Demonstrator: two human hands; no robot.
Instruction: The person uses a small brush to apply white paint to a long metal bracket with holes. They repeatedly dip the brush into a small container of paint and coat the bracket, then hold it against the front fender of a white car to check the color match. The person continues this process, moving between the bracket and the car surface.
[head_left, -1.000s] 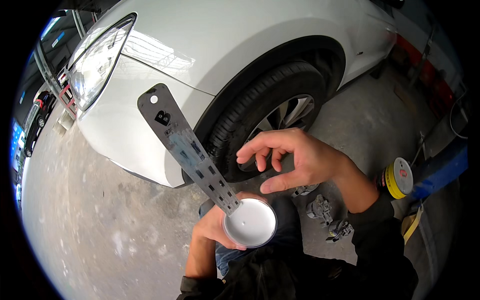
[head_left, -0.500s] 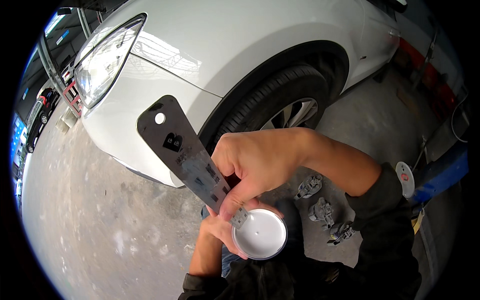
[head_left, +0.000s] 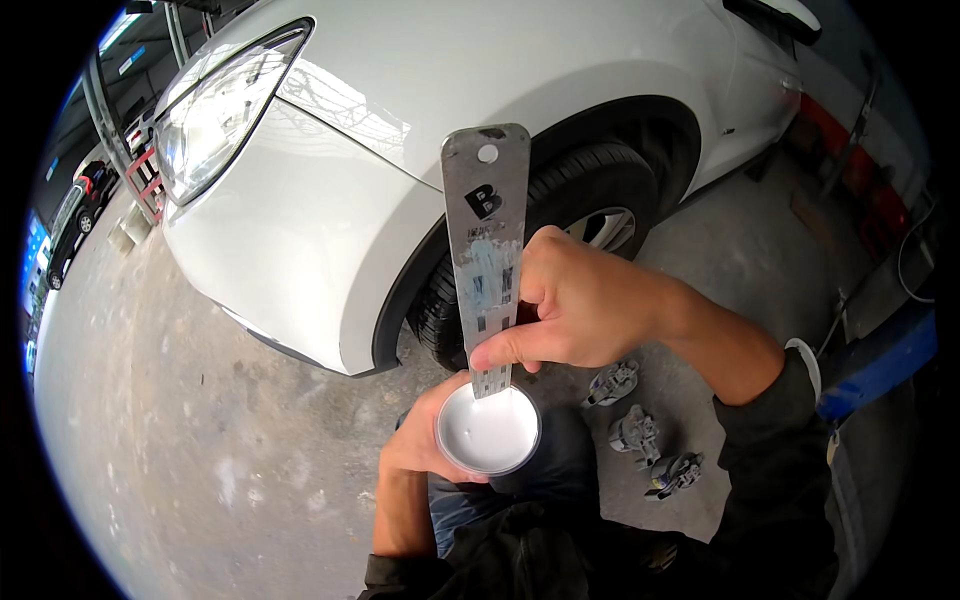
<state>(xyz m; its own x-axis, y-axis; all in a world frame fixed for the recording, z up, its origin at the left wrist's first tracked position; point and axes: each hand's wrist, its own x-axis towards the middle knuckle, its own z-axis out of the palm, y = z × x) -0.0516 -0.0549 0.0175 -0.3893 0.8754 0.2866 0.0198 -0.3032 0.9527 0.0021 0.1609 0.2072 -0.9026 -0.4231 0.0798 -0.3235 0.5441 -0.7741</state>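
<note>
My left hand [head_left: 425,435] is wrapped round a clear cup [head_left: 538,430] that holds white paint [head_left: 490,432], with a small bubble on its surface. In my right hand [head_left: 590,305] is a flat metal stirring stick [head_left: 485,220], gripped between thumb and fingers near its lower end. The stick stands nearly upright, has a hole at its wide top and carries paint smears and dark marks. Its narrow tip meets the paint at the cup's far side; how deep it goes is hidden. Both hands are in front of my lap.
A white car [head_left: 400,150] fills the far side, its headlight [head_left: 235,110] at the left and front tyre [head_left: 590,180] close by. Several grey spray guns [head_left: 635,432] are on the concrete floor [head_left: 210,420] at right. A blue beam [head_left: 880,345] is at the far right.
The stirring stick has swung from leaning left to nearly upright. The cup has shifted slightly left and away from me, and my right hand has moved right.
</note>
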